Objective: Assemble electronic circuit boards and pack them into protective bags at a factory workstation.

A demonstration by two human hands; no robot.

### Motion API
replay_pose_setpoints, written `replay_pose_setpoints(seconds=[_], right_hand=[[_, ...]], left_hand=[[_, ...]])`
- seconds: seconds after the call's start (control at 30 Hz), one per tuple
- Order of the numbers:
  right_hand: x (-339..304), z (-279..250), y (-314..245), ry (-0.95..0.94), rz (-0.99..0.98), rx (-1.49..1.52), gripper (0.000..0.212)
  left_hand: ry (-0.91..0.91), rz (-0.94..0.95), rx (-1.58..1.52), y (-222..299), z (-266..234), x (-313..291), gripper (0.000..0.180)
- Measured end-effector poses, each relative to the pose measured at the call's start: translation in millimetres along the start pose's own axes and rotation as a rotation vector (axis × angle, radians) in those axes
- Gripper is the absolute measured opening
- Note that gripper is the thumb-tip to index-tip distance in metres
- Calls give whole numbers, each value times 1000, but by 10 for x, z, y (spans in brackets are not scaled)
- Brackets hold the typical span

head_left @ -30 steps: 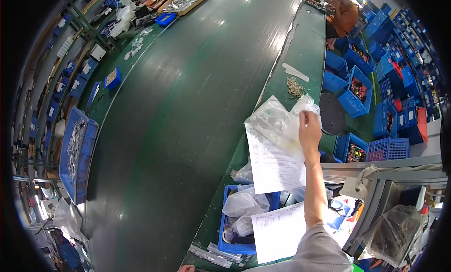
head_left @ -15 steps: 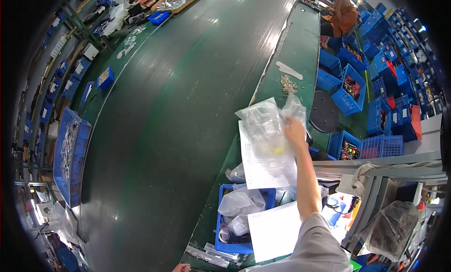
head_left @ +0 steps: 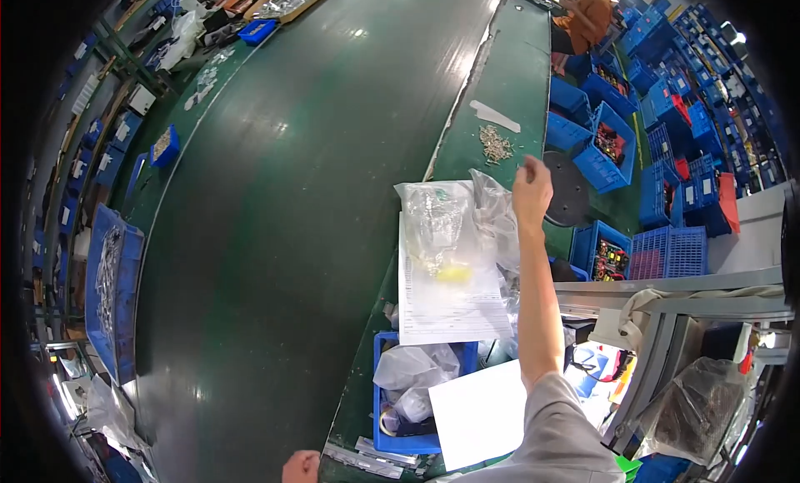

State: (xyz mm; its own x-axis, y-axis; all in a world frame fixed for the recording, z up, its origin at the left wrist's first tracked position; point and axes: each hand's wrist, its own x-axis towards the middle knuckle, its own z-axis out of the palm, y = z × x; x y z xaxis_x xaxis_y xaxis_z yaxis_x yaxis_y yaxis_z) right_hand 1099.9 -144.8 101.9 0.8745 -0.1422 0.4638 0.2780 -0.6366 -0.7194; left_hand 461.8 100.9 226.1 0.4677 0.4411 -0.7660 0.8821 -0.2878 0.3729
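My right hand [head_left: 532, 191] is held over the right edge of the bench, beside the crumpled part of a clear plastic bag [head_left: 494, 206]. Its fingers are curled together, and I cannot make out anything in them. Another clear bag [head_left: 435, 220] lies on a printed sheet [head_left: 454, 312], with a yellow patch [head_left: 454, 273] showing at its lower end. Just beyond is a heap of small metal pieces [head_left: 496, 145], like screws or pins. At the lower edge my left hand [head_left: 302, 466] is closed over the dark belt, partly cut off, with nothing seen in it.
A blue bin [head_left: 381, 425] with plastic bags stands near me, beside a blank white sheet [head_left: 479, 416]. The wide dark belt [head_left: 275, 233] runs along my left. A black round stool [head_left: 567, 191] and blue crates [head_left: 612, 150] stand right; a person [head_left: 587, 20] sits far right.
My right hand has come away from the bags, which now lie flatter on the printed sheet. My left hand has moved further into view. The whole view has shifted slightly.
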Motion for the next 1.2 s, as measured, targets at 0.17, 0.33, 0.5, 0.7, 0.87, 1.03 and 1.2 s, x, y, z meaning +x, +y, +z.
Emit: replay_pose_setpoints(seconds=[0.17, 0.33, 0.5, 0.7, 0.87, 1.03, 1.2], right_hand=[[379, 516, 1064, 157, 239, -117, 40], [426, 778, 1465, 215, 233, -259, 45], [641, 782, 1698, -7, 42, -284, 50], [753, 1037, 1630, -233, -122, -250, 64], [772, 1148, 1529, -289, -79, -248, 75], [812, 1210, 1387, -309, -27, -290, 88], [800, 1273, 1282, -337, -108, -407, 97]], left_hand=[[179, 411, 37, 724, -378, 1107, 12], [154, 774, 50, 2326, -597, 2097, 12], [-44, 917, -86, 3735, -256, 3028, 19], [284, 1013, 10, 4463, 372, 4118, 26], [371, 946, 31, 4479, 552, 4385, 24], [357, 918, 6, 4293, 569, 4122, 18], [414, 968, -14, 3816, 965, 3697, 15]])
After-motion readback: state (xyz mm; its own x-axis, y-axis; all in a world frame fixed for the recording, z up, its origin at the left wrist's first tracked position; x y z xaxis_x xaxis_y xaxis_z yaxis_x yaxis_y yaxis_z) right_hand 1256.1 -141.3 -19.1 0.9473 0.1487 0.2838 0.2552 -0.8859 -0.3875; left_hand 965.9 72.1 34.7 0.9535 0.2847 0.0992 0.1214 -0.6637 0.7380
